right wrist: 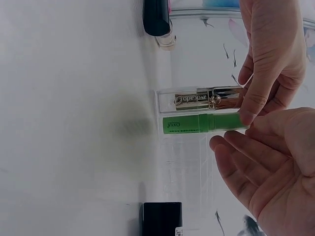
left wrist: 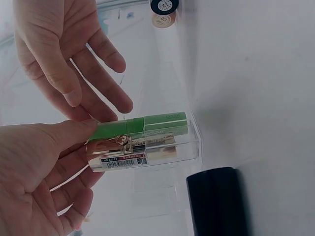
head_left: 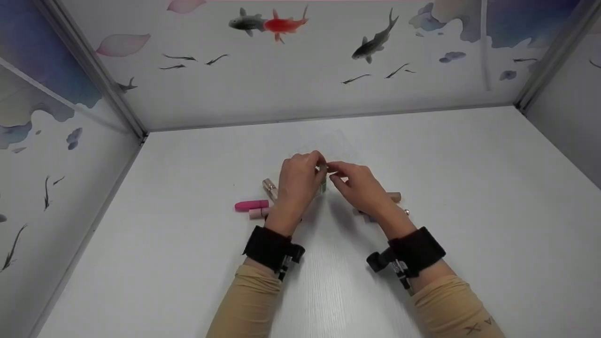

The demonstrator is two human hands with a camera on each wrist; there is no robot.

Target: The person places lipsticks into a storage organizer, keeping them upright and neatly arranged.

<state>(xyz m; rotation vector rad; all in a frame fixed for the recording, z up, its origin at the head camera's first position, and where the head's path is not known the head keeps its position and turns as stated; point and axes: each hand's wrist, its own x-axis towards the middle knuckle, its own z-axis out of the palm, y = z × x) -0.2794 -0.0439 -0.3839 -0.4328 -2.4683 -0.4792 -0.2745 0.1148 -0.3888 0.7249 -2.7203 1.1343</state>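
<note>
My left hand (head_left: 300, 176) pinches the top end of a green lipstick tube (left wrist: 165, 120) between thumb and fingers. Beside that tube stands a gold lipstick (right wrist: 226, 98) marked "avocado", with a barcode label seen in the left wrist view. Both are upright, their lower parts within a clear plastic holder (left wrist: 197, 147). My right hand (head_left: 359, 185) is close on the right, its fingers loosely bent and its fingertips right by the tube's top. Nothing shows in the right hand's grasp. From the head view, my left hand hides most of both lipsticks.
Left of the hands lie a bright pink tube (head_left: 251, 205), a pale pink tube (head_left: 258, 213) and a gold-and-beige tube (head_left: 270, 185). Behind my right wrist lies a tan tube (head_left: 394, 197) with other small items. A black cylinder (left wrist: 211, 196) is near the holder. Printed walls (head_left: 300, 75) enclose the white table.
</note>
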